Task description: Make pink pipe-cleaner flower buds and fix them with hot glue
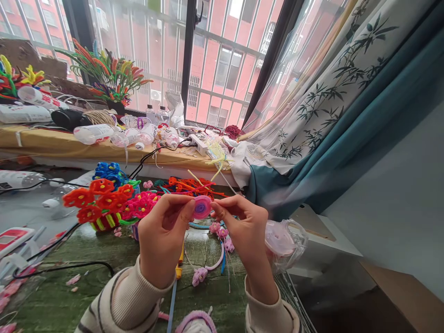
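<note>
A small round pink disc (201, 207) with a purple spiral centre, looking like a coiled pipe cleaner, is held up above the table. My left hand (165, 231) pinches its left edge between thumb and forefinger. At its right edge, the fingertips of my right hand (244, 226) are closed on it too. Below the hands lies a pale pink ring (218, 263) with fuzzy pink flowers (199, 276). Left of my left hand stand fuzzy orange flowers (104, 196), blue flowers (110, 172) and magenta flowers (140, 206).
Loose orange pipe cleaners (185, 186) lie behind my hands. A clear plastic bag (286, 243) sits at the table's right edge. Black cables (69, 264) cross the left side. Several bottles (93, 134) line the windowsill (45, 144). A teal curtain (274, 185) hangs at right.
</note>
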Tool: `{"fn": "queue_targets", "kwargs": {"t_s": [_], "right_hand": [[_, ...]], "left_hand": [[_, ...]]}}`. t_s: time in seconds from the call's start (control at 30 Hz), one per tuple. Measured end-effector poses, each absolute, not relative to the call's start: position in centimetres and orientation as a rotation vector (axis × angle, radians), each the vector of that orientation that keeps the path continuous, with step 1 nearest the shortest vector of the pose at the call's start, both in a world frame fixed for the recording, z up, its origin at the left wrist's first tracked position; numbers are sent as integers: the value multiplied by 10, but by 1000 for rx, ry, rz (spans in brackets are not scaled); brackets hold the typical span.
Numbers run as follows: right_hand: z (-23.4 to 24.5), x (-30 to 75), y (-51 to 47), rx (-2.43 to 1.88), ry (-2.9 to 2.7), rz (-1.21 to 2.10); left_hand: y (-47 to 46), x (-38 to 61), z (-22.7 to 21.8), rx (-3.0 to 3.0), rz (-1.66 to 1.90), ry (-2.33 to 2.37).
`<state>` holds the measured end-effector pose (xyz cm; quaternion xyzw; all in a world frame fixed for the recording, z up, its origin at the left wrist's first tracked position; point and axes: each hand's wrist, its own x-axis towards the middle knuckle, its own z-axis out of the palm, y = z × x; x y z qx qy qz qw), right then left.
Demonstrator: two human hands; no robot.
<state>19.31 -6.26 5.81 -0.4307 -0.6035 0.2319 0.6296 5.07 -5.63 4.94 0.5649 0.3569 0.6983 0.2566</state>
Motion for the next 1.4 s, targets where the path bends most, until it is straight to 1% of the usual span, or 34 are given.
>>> {"fn": "queue_targets", "kwargs": {"t_s": [0.23, 0.5, 0.9, 1.4], "right_hand": [[60, 183, -63, -981, -1281, 756], [61, 173, -66, -934, -1232, 709], [54, 172, -64, -929, -1352, 629], [57, 177, -64, -902, -1363, 764]], "left_hand": [[-57, 50, 47, 1471, 1978, 981], [-57, 49, 47, 1483, 1989, 1003], [-57, 46, 48, 1603, 2014, 1089], [-56, 45, 47, 1618, 1993, 1063]]}}
